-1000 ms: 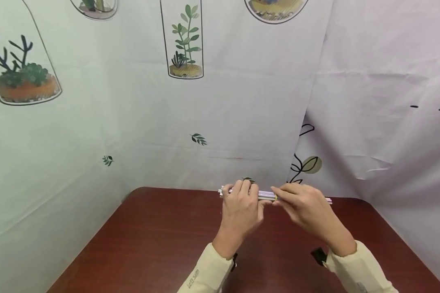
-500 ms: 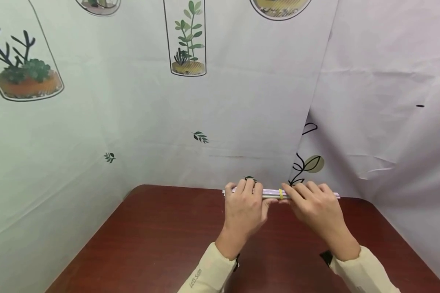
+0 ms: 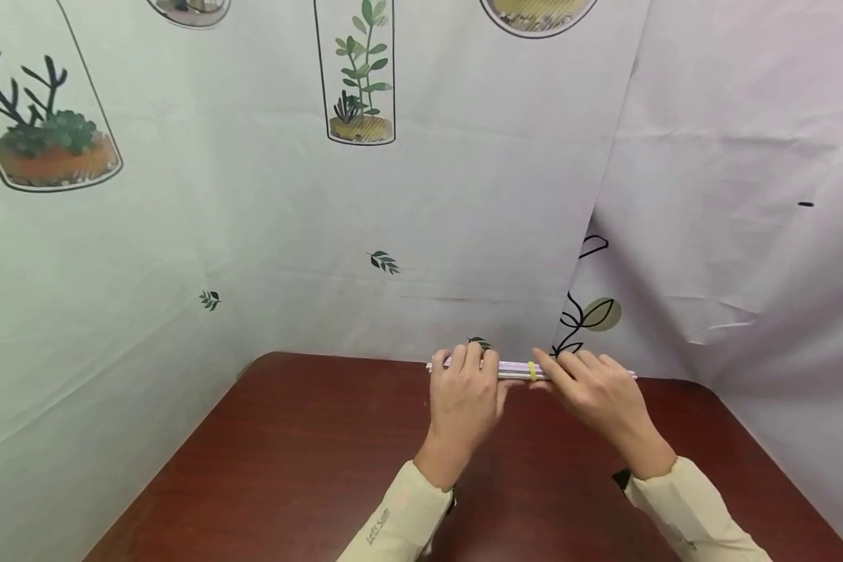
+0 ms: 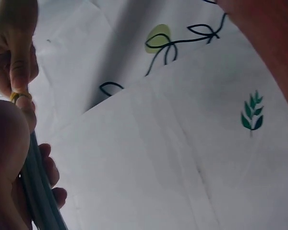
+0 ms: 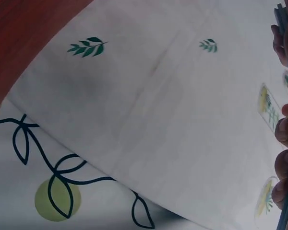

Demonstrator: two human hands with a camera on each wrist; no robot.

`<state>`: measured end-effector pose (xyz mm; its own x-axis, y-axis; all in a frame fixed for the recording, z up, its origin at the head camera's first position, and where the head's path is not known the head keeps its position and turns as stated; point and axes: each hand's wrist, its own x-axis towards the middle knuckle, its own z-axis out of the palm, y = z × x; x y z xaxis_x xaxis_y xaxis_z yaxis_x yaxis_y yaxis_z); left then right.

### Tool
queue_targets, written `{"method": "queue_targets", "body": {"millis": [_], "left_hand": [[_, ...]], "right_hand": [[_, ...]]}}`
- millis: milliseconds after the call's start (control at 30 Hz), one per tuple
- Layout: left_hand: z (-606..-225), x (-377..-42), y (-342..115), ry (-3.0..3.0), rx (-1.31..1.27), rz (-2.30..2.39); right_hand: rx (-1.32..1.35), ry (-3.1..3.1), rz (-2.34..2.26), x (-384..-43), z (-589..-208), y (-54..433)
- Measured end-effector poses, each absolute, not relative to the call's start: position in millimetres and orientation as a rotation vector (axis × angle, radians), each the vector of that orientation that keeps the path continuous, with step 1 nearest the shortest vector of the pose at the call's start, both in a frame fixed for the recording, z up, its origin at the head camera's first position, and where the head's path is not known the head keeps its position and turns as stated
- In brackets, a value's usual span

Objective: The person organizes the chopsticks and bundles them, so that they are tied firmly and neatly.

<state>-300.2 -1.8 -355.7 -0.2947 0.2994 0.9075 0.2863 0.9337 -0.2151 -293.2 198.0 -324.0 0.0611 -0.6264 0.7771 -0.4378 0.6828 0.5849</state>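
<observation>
A bundle of thin, straw-like sticks point(image 3: 514, 370), pale purple and white, is held level above the table's far edge in the head view. My left hand point(image 3: 462, 398) grips its left part, fingers curled over the top. My right hand point(image 3: 599, 400) holds the right part, with fingertips right at a yellow rubber band point(image 3: 532, 371) around the bundle. Both thumbs are mostly hidden in the head view. In the left wrist view the bundle point(image 4: 41, 191) runs through the left hand, and the band point(image 4: 14, 97) shows between the two hands.
A dark red-brown wooden table point(image 3: 309, 453) with rounded far corners spreads below the hands. White cloth point(image 3: 421, 211) printed with plants and leaves hangs behind it and along both sides.
Both hands and the bundle shifted slightly right, then a little back left. The right fingers spread along the bundle, and the yellow band now shows more fully.
</observation>
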Motion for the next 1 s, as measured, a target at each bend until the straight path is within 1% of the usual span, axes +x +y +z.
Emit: {"method": "queue_targets", "body": {"millis": [267, 467, 567, 733, 867, 1000], "left_hand": [[-363.6, -304.5, 1.2, -1.85, -0.394, 0.006], [-364.0, -304.5, 1.0, -1.853, -0.373, -0.014], [-364.1, -304.9, -3.6, -1.87, -0.365, -0.014], [-365.6, -306.9, -8.7, -1.869, -0.394, 0.002], [-365.2, -308.4, -10.4, -1.851, -0.422, 0.01], [-364.5, -309.6, -10.7, -1.838, -0.447, 0.021]], "right_hand": [[0.847, -1.524, -0.161, -298.5, -327.4, 203.2], [0.87, -1.592, -0.065, -306.1, -331.0, 220.4], [0.895, -1.652, 0.109, -309.4, -330.9, 229.3], [1.0, -1.723, 0.555, -311.4, -330.0, 234.4], [1.012, -1.77, 0.861, -301.6, -326.4, 223.2], [0.95, -1.786, 0.999, -288.4, -321.8, 209.7]]}}
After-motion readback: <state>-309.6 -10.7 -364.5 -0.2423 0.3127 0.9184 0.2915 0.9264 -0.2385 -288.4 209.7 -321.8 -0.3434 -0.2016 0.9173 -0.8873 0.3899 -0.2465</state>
